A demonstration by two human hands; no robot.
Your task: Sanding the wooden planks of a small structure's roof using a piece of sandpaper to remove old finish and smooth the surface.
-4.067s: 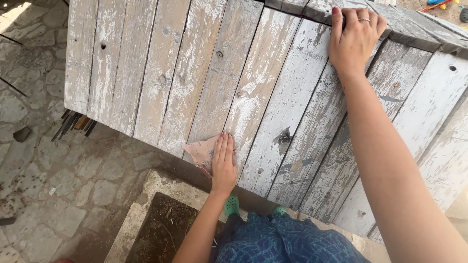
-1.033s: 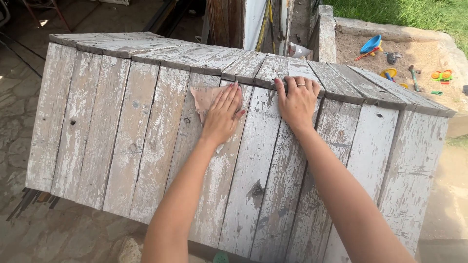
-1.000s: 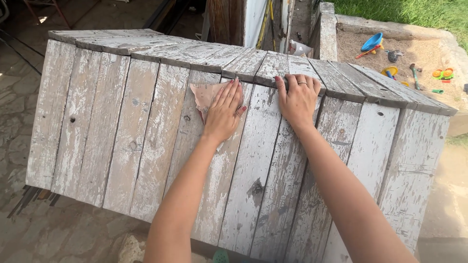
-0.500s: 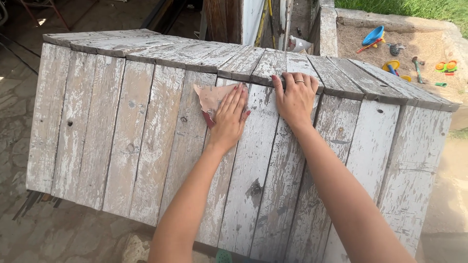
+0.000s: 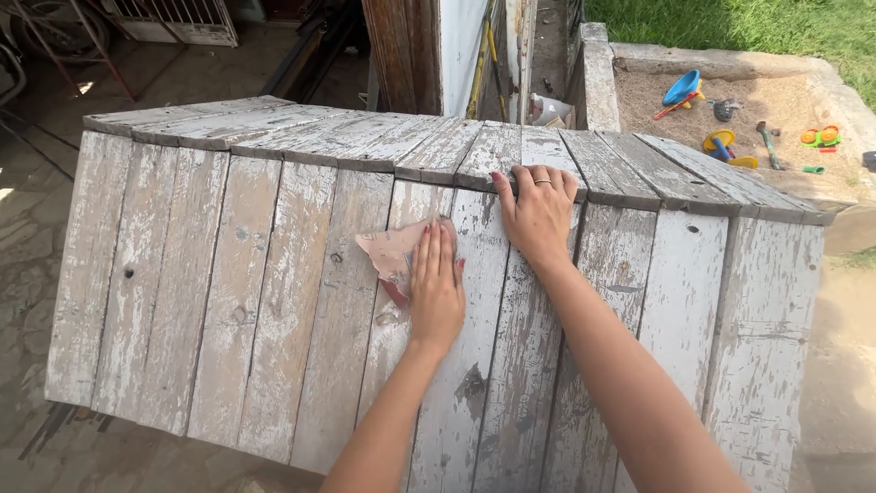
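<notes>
A sloped panel of weathered planks (image 5: pixel 228 274) with flaking white paint fills the head view. My left hand (image 5: pixel 436 283) lies flat on a pinkish sheet of sandpaper (image 5: pixel 388 251), pressing it against a plank near the middle of the panel. My right hand (image 5: pixel 537 212) rests on the upper edge of the planks, fingers curled over the ridge, with a ring on one finger. Both forearms reach up from the bottom of the view.
Behind the panel stands a wooden post (image 5: pixel 401 50) beside a white wall (image 5: pixel 465 46). At the top right a concrete-edged sandbox (image 5: pixel 785 100) holds several colourful plastic toys. Stone paving (image 5: pixel 36 210) lies to the left, grass at the far top right.
My left hand has slid the sandpaper down the plank from near the ridge to lower on the slope. My right hand has stayed on the upper edge.
</notes>
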